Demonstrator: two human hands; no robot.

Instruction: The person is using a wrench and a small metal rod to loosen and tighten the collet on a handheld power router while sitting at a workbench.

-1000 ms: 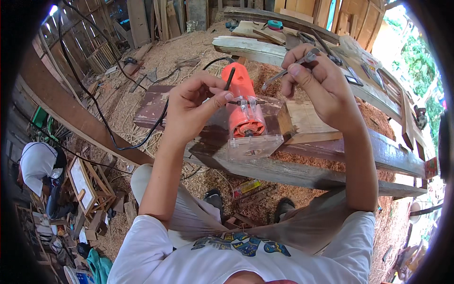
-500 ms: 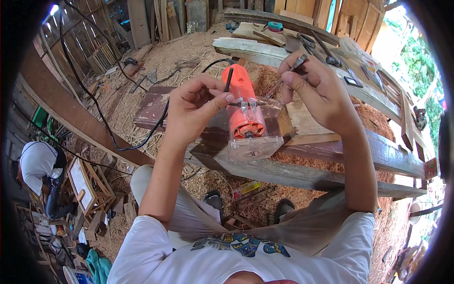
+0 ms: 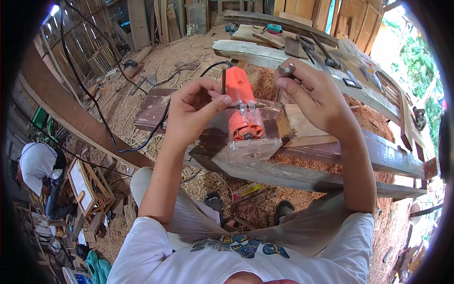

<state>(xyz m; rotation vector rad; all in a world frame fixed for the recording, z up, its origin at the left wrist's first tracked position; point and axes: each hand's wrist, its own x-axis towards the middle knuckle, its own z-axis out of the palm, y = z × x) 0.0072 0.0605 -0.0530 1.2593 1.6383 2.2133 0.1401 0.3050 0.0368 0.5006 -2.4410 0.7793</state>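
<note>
An orange trim router [image 3: 240, 84] with a clear plastic base [image 3: 255, 150] lies on a dark wooden plank, base toward me. My left hand [image 3: 196, 106] is closed at its left side, thumb and forefinger pinching a thin dark rod [image 3: 223, 80] that points up. A dark bolt [image 3: 247, 106] crosses the base's clear clamp beside my left fingertips; whether they touch it I cannot tell. My right hand [image 3: 314, 97] grips a metal tool [image 3: 286, 71] with a thick rounded head, its shaft pointing down, right of the router. My fingers partly hide the tool.
A pale wood block [image 3: 305, 123] sits right of the router. Long beams [image 3: 302, 175] cross in front of my knees. A hammer [image 3: 331, 61] and other tools lie on the far-right bench. A black cable [image 3: 124, 150] loops at left. A person [image 3: 40, 165] crouches at far left.
The tool in my right hand has turned more upright, its head shifting left and slightly down. The rod in my left hand has tilted upright and shifted slightly left. The router stays about where it was.
</note>
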